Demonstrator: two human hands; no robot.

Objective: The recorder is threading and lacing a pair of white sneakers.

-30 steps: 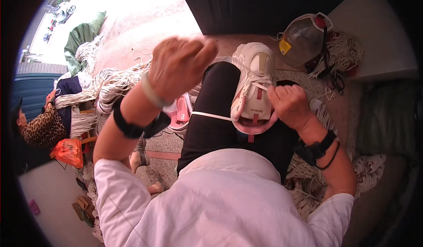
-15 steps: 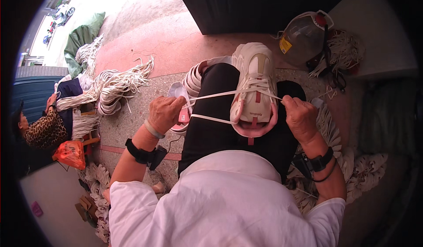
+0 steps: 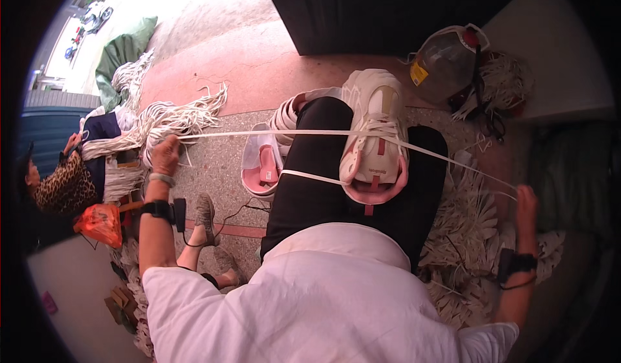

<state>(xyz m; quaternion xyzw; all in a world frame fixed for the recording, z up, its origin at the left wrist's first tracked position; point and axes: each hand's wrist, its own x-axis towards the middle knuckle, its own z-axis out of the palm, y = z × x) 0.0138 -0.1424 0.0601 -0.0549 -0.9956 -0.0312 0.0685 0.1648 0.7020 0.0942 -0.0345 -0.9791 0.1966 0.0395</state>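
Note:
A white and pink sneaker (image 3: 373, 136) rests on my black-trousered lap, toe pointing away from me. Its flat white shoelace (image 3: 278, 132) is stretched taut out to both sides from the upper eyelets. Far out on the left, my left hand (image 3: 166, 155) is closed on one end of the lace. My right hand (image 3: 526, 202), somewhat blurred, is closed around the other end at the far right. A separate loop of white lace (image 3: 312, 176) runs from the sneaker's left collar across my left thigh.
Left of my leg stands another pink-lined shoe (image 3: 262, 162). Bundles of white laces (image 3: 187, 117) lie on the floor, with more piled right of my legs (image 3: 462, 220). A large clear plastic jug (image 3: 446, 59) stands ahead right. A person in leopard print (image 3: 68, 185) sits at left.
Both hands have moved far apart, left hand leftward and right hand right and down, drawing the lace out long and straight. The sneaker stays on my lap.

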